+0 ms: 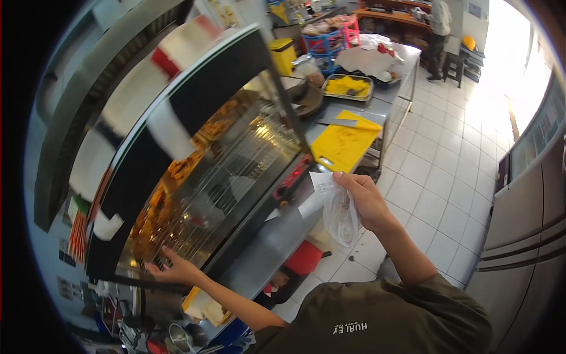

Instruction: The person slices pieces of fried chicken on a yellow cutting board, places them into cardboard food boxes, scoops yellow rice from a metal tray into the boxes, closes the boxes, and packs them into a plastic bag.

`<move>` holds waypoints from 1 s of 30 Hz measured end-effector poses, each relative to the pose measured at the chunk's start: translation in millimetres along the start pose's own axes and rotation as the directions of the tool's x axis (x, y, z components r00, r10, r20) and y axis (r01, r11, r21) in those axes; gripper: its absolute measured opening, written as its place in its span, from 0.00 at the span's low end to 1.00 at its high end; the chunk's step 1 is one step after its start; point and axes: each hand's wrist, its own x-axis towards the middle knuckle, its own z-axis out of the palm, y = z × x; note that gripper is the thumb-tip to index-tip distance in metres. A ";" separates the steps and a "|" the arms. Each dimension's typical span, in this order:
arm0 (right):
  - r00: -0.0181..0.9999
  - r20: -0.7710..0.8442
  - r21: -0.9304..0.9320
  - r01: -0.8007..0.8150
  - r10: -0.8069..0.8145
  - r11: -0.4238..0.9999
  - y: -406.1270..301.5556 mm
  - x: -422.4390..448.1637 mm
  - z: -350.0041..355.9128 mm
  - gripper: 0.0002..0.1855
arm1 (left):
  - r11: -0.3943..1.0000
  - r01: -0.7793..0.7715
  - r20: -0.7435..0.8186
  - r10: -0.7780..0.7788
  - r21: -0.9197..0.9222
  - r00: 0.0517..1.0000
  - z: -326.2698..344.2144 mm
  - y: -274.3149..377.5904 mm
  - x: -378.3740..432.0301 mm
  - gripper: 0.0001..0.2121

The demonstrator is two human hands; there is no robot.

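Note:
My right hand (363, 199) holds a printed paper slip (322, 186) pinched at its top, together with a clear plastic bag (340, 219) that hangs below the fingers. The bag has something pale in it that I cannot make out. My left hand (170, 267) is spread, holding nothing, beside the lower left end of a glass-fronted food display case (265, 190). Behind the glass, browned fried food (154, 212) lies in trays and on wire racks.
Beyond the case, a steel table (384, 106) bears a yellow cutting board (342, 144) with a cleaver (338, 121), and a foil tray of yellow food (348, 86). A metal ledge (261, 256) runs before the case. A person (438, 35) stands at the far end. Steel refrigerator doors (508, 248) are at right.

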 end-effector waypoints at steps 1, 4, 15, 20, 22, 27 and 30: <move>0.999 -0.030 0.043 -0.027 0.029 0.999 -14.8 2.9 -26.7 0.18 | 0.987 0.069 0.008 -0.068 -0.144 0.998 3.9 46.2 -32.4 0.29; 0.997 -0.050 0.039 -0.063 0.065 0.997 -53.1 12.8 -97.2 0.19 | 0.768 0.165 0.484 0.208 -0.619 0.850 20.9 190.7 -154.2 0.18; 0.976 -0.197 -0.181 0.060 -0.096 0.982 -191.5 83.9 -342.6 0.17 | 0.440 0.830 0.792 0.610 -0.343 0.005 156.0 482.6 -435.0 0.12; 0.932 -0.328 -0.342 0.036 -0.155 0.939 -237.8 139.8 -457.1 0.15 | 0.374 0.886 0.767 0.641 -0.274 -0.033 244.9 582.2 -541.6 0.08; 0.899 -0.404 -0.377 0.004 -0.169 0.926 -266.9 170.0 -498.9 0.10 | 0.430 0.877 0.765 0.632 -0.214 -0.124 279.2 626.6 -575.0 0.09; 0.830 -0.434 -0.590 0.032 -0.350 0.806 -336.4 228.5 -590.3 0.14 | 0.568 0.802 0.720 0.633 -0.182 -0.285 354.7 751.5 -645.3 0.08; 0.771 -0.473 -0.627 0.046 -0.427 0.778 -369.7 270.3 -650.8 0.12 | 0.278 0.718 0.496 0.861 -0.638 0.107 399.2 815.1 -692.5 0.06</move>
